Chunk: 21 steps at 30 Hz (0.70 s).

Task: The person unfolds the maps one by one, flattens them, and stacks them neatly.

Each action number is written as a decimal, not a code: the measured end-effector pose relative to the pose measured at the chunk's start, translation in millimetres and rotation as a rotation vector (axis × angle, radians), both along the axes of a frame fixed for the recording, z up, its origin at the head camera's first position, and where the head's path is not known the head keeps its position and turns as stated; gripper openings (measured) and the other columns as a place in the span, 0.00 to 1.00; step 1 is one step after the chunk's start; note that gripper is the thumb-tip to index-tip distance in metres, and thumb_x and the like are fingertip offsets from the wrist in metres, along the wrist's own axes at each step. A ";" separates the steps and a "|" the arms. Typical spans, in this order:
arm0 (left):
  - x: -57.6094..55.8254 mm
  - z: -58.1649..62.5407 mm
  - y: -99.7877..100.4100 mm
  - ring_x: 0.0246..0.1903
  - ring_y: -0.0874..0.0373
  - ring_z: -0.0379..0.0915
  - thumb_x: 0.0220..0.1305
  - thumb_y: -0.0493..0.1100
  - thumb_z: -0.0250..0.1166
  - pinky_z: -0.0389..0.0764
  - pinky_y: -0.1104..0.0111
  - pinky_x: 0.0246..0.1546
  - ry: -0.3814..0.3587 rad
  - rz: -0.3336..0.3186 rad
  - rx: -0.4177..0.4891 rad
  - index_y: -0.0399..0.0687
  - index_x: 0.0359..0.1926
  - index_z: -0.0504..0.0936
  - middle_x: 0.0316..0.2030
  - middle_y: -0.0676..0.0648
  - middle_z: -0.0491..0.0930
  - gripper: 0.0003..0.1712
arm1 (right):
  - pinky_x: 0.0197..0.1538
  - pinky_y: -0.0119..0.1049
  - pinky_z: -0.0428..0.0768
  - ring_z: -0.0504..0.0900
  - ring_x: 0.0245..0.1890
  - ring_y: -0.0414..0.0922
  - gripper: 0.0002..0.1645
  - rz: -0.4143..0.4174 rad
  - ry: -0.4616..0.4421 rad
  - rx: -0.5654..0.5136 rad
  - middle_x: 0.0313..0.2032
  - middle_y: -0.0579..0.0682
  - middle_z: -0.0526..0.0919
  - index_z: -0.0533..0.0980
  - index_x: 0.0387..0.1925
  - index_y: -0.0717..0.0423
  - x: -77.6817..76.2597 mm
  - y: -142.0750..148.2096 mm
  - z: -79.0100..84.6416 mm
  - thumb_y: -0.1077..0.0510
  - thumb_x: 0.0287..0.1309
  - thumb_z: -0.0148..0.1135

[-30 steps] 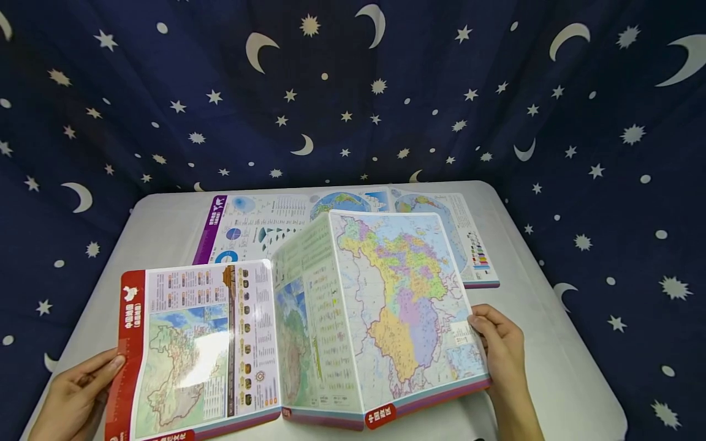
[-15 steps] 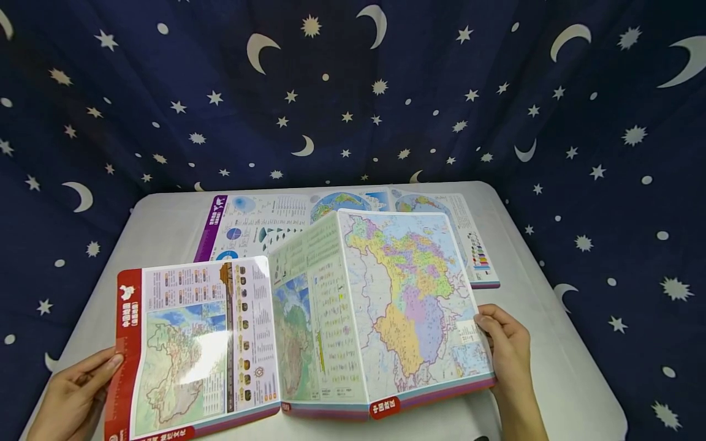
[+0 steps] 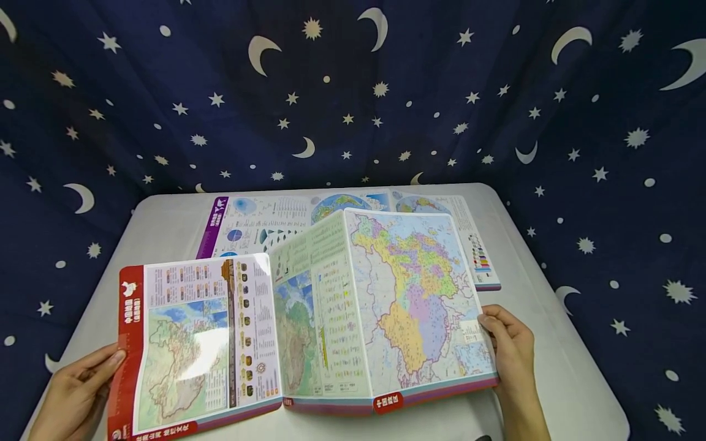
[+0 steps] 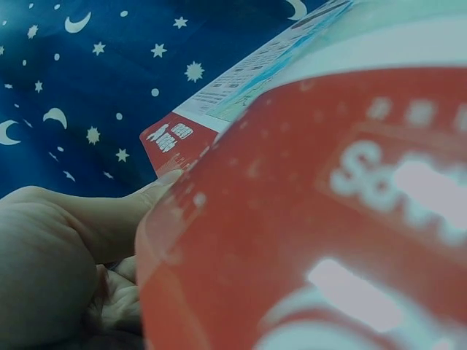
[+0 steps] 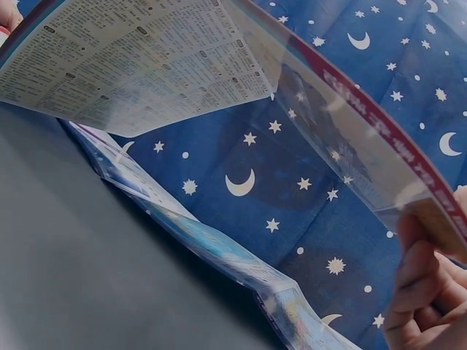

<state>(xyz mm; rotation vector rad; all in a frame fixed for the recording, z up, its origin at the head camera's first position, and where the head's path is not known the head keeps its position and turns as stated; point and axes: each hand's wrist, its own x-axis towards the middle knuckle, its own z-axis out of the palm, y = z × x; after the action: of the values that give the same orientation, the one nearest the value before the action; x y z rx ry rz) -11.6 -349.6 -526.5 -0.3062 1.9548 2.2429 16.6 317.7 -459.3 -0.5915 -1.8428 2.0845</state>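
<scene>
A folding map of glossy laminated panels stands partly unfolded in a zigzag in the head view. My left hand pinches its red left edge, thumb on the front face. At the far right edge, my right hand grips the panel with the coloured province map, thumb in front. In the left wrist view the red cover strip fills much of the frame beside my left hand. From the right wrist, my right hand shows its curled fingers behind the panel, and the text-covered back is visible.
Behind it, a second unfolded map with a purple strip and globe pictures lies on the white table, partly covered in this view. A dark blue curtain with moons and stars surrounds the table. A small dark object shows at the bottom edge.
My right hand has moved slightly right with its panel, spreading the folds a little wider. My left hand keeps its hold nearly in place.
</scene>
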 end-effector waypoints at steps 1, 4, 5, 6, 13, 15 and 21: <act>-1.3 -0.3 0.4 0.37 0.54 0.87 0.72 0.36 0.58 0.87 0.55 0.31 0.002 0.000 -0.002 0.57 0.55 0.83 0.45 0.57 0.86 0.17 | 0.18 0.32 0.79 0.82 0.17 0.41 0.08 -0.001 0.001 0.004 0.25 0.50 0.84 0.77 0.36 0.67 -0.1 0.5 -0.4 0.64 0.69 0.55; -4.5 -1.0 1.6 0.37 0.56 0.86 0.72 0.35 0.58 0.87 0.57 0.31 0.023 -0.004 -0.006 0.55 0.56 0.83 0.45 0.57 0.86 0.17 | 0.18 0.32 0.80 0.82 0.17 0.41 0.09 -0.006 0.004 0.007 0.25 0.50 0.84 0.77 0.36 0.67 -0.6 1.4 -1.1 0.64 0.69 0.55; -5.4 -1.3 1.9 0.37 0.57 0.86 0.72 0.35 0.58 0.87 0.57 0.30 0.032 -0.006 -0.008 0.54 0.56 0.83 0.45 0.57 0.86 0.17 | 0.19 0.32 0.80 0.82 0.17 0.41 0.09 -0.010 0.003 0.010 0.26 0.50 0.84 0.77 0.36 0.67 -1.0 1.5 -1.3 0.64 0.69 0.55; -6.2 -1.7 2.2 0.37 0.57 0.86 0.71 0.34 0.58 0.87 0.58 0.30 0.039 -0.008 -0.009 0.54 0.56 0.83 0.45 0.57 0.86 0.17 | 0.19 0.32 0.80 0.82 0.17 0.41 0.09 -0.013 0.001 0.011 0.26 0.50 0.84 0.77 0.36 0.67 -1.2 1.9 -1.5 0.64 0.69 0.55; -8.3 -3.3 2.9 0.36 0.59 0.86 0.71 0.33 0.59 0.87 0.60 0.29 0.054 0.013 -0.019 0.53 0.53 0.84 0.44 0.58 0.86 0.17 | 0.18 0.31 0.79 0.81 0.16 0.40 0.08 -0.035 -0.017 0.009 0.24 0.49 0.84 0.78 0.35 0.66 -3.0 5.1 -0.7 0.64 0.69 0.55; -9.1 -3.3 2.9 0.35 0.59 0.86 0.70 0.34 0.59 0.87 0.60 0.28 0.049 0.016 -0.022 0.54 0.53 0.85 0.43 0.58 0.86 0.16 | 0.18 0.31 0.79 0.81 0.16 0.40 0.08 -0.039 -0.020 0.005 0.24 0.49 0.84 0.78 0.35 0.65 -3.6 6.4 -0.3 0.64 0.69 0.55; -12.1 -3.6 3.2 0.35 0.59 0.86 0.70 0.35 0.60 0.87 0.60 0.28 0.023 0.028 -0.011 0.54 0.53 0.85 0.43 0.59 0.86 0.15 | 0.19 0.31 0.80 0.81 0.17 0.41 0.09 -0.038 -0.021 0.016 0.25 0.50 0.84 0.77 0.36 0.67 -4.9 10.3 -1.1 0.63 0.69 0.55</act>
<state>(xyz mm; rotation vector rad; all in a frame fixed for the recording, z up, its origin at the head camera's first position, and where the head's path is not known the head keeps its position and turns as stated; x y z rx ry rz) -23.6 -346.4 -530.1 -0.3122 1.9869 2.2638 11.7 327.9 -460.4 -0.6414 -1.8427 2.0453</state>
